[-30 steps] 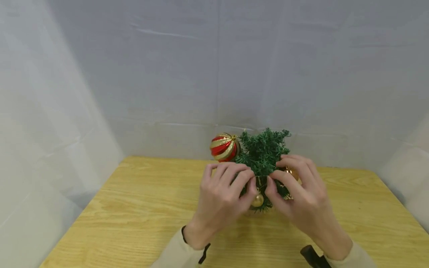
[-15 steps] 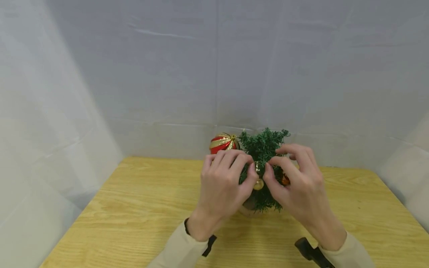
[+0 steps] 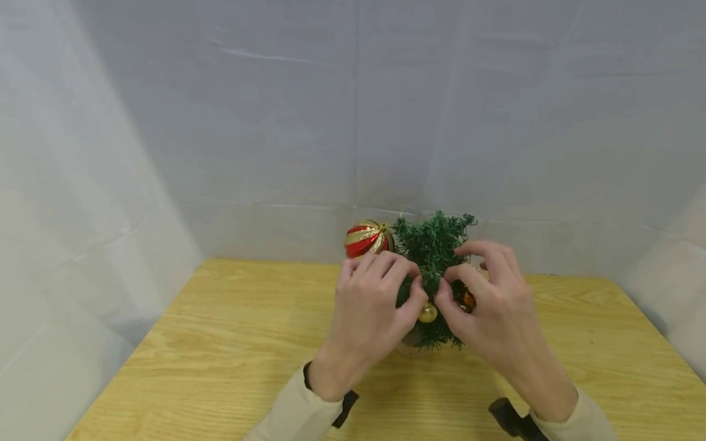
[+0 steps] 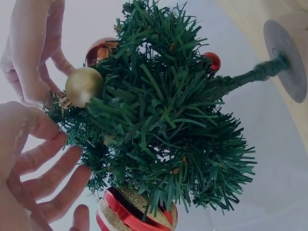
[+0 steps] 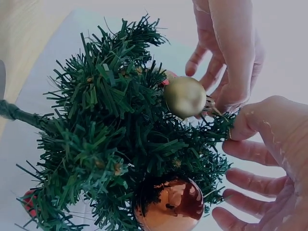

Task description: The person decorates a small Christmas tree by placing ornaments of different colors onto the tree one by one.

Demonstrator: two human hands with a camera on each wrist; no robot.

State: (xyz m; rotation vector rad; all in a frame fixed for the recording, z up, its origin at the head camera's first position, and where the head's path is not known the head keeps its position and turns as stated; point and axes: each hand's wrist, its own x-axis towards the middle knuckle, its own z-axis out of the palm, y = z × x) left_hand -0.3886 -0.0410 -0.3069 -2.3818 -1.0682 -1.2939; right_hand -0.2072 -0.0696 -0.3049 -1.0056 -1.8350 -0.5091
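A small artificial Christmas tree (image 3: 436, 236) stands on the table, its branches green and bristly. In front of it hangs a matte gold bauble (image 3: 428, 313) with a thin gold string (image 5: 220, 114). My left hand (image 3: 366, 315) and right hand (image 3: 496, 309) face each other just above the bauble, at a branch tip. Thumb and forefinger of each pinch the string; the exact grip is partly hidden by needles. In the right wrist view the string runs down to my right thumb. The other fingers of both hands are loosely bent.
A red-and-gold striped bauble (image 3: 366, 237) hangs at the tree's left. A shiny copper bauble (image 5: 171, 204) hangs on the right, and a small red ball (image 4: 211, 61) shows lower down. The tree's round grey base (image 4: 285, 60) rests on the wooden table (image 3: 248, 318).
Both hands have risen towards the tree with the gold bauble, then dipped slightly. The string, earlier stretched between the fingertips in front, is now at the branch tip.
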